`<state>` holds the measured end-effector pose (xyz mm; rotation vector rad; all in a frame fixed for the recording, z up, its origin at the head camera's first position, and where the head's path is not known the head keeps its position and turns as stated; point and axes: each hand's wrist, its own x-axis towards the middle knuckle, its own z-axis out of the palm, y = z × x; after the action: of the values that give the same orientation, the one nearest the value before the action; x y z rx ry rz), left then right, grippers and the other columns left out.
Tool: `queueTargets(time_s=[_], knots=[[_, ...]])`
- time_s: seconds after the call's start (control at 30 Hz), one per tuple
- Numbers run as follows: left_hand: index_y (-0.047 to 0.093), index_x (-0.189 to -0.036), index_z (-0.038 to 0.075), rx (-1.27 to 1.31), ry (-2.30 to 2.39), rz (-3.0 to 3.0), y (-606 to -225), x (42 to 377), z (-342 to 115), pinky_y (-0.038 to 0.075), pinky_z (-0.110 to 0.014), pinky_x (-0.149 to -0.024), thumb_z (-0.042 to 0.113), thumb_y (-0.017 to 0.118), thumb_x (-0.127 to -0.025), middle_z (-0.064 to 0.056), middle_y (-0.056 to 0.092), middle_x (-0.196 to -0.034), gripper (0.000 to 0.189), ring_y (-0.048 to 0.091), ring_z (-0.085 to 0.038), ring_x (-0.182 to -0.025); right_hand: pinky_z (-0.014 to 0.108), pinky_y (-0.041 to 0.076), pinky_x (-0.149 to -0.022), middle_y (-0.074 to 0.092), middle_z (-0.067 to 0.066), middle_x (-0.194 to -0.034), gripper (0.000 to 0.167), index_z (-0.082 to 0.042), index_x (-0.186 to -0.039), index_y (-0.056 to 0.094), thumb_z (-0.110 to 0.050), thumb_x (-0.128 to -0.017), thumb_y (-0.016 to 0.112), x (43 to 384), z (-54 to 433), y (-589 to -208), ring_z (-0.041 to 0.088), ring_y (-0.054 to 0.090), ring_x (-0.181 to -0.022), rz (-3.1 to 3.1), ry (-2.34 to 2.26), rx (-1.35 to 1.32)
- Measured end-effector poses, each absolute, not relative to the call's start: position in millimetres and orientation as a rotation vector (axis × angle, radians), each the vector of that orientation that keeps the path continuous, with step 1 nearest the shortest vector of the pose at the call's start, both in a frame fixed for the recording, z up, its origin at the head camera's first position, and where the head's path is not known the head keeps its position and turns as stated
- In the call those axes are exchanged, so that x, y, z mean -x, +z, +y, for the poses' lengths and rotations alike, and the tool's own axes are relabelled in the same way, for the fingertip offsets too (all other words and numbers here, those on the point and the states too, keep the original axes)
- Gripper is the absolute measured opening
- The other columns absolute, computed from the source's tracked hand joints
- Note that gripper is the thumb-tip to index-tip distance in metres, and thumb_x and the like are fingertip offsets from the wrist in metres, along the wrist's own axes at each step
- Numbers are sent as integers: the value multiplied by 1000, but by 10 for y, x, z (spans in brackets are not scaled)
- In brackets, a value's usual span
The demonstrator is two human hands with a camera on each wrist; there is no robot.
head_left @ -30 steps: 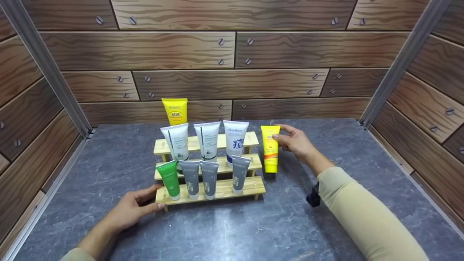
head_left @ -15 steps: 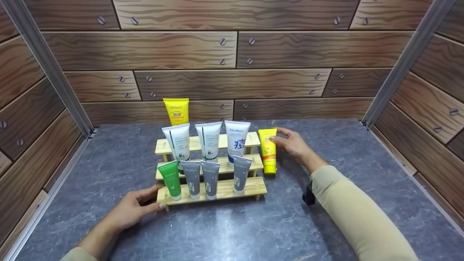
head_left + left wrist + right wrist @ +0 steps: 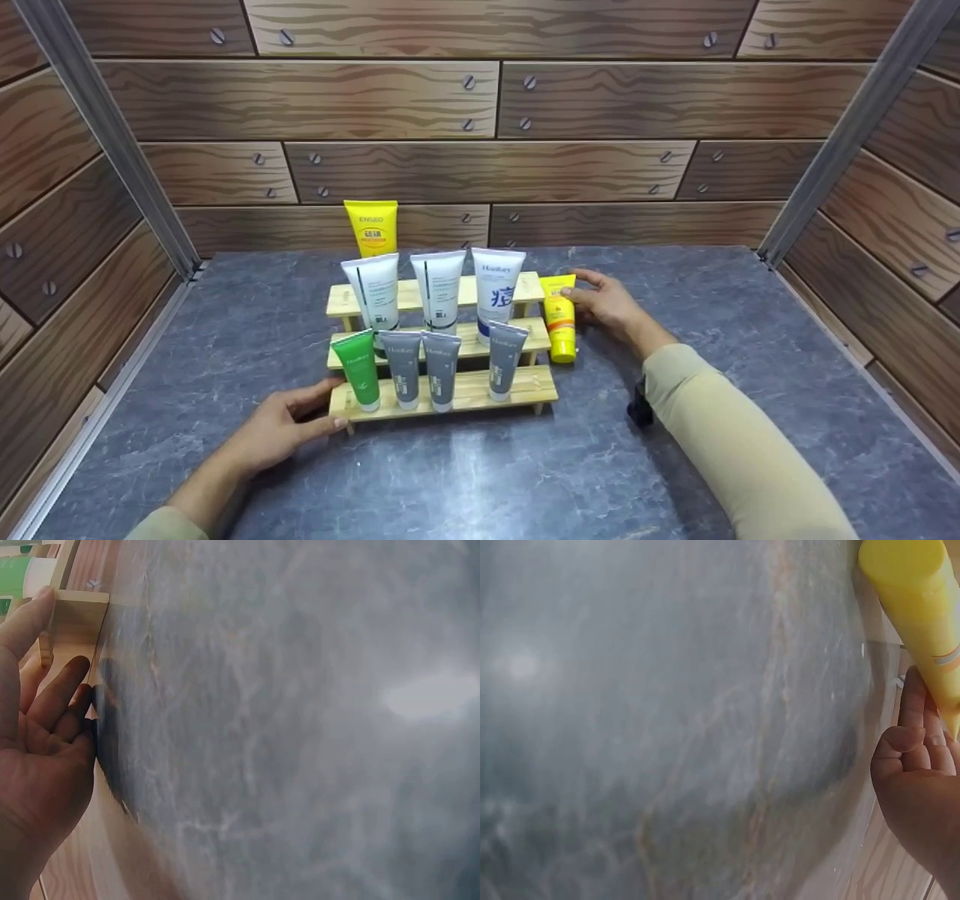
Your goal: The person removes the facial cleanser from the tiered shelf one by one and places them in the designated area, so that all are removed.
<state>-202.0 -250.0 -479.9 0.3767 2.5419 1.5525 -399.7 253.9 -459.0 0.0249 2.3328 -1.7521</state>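
A three-tier wooden stand (image 3: 471, 388) holds squeeze tubes standing on their caps. My left hand (image 3: 277, 431) grips its lowest tier at the left end, thumb at the front corner; the left wrist view shows the thumb on the plank's end (image 3: 84, 611). My right hand (image 3: 611, 304) pinches a yellow tube (image 3: 559, 322) near its top, cap down, slightly tilted, just right of the stand. In the right wrist view, the cap (image 3: 904, 562) points toward the camera. Whether this tube touches the table cannot be told.
On the bottom tier are a green tube (image 3: 360, 371) and three grey tubes (image 3: 441, 371). Three white tubes (image 3: 437, 292) fill the middle tier. Behind them another yellow tube (image 3: 373, 225) rises at the back left. Wood-patterned walls (image 3: 375, 97) enclose the dark table (image 3: 450, 480).
My right hand has brought the yellow tube slightly down and closer to the stand's right side, tilting it. The left hand keeps its place on the stand. The head view has shifted a little.
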Motion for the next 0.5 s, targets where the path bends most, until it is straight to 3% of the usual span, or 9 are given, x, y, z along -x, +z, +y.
queueTargets(time_s=[0.2, 0.4, 0.5], knots=[[50, -152, -4, -378, 1551, 2543, -4794, 2029, -2502, 38, -48, -119, 25, 82, -95, -26, 48, -156, 71, 49, -41, -144, 28, 58, -75, 75, 6, -108, 70, -5, -165, 34, -25, -107, 66, 4025, 2566, -4623, 12, 68, -85, 2342, -1733, -21], [51, -152, -3, -381, 1542, 2555, -4811, 2024, -2516, 37, -51, -119, 24, 82, -95, -25, 48, -156, 71, 49, -41, -144, 28, 59, -80, 73, 15, -125, 70, -5, -165, 34, -28, -108, 66, 4018, 2553, -4653, 15, 70, -93, 2373, -1686, -10], [51, -153, -3, -376, 1550, 2547, -4814, 2028, -2515, 36, -50, -119, 24, 82, -95, -25, 48, -156, 71, 48, -41, -145, 29, 58, -80, 72, 16, -125, 72, -5, -166, 33, -28, -107, 67, 4013, 2551, -4658, 15, 69, -93, 2386, -1669, 8]])
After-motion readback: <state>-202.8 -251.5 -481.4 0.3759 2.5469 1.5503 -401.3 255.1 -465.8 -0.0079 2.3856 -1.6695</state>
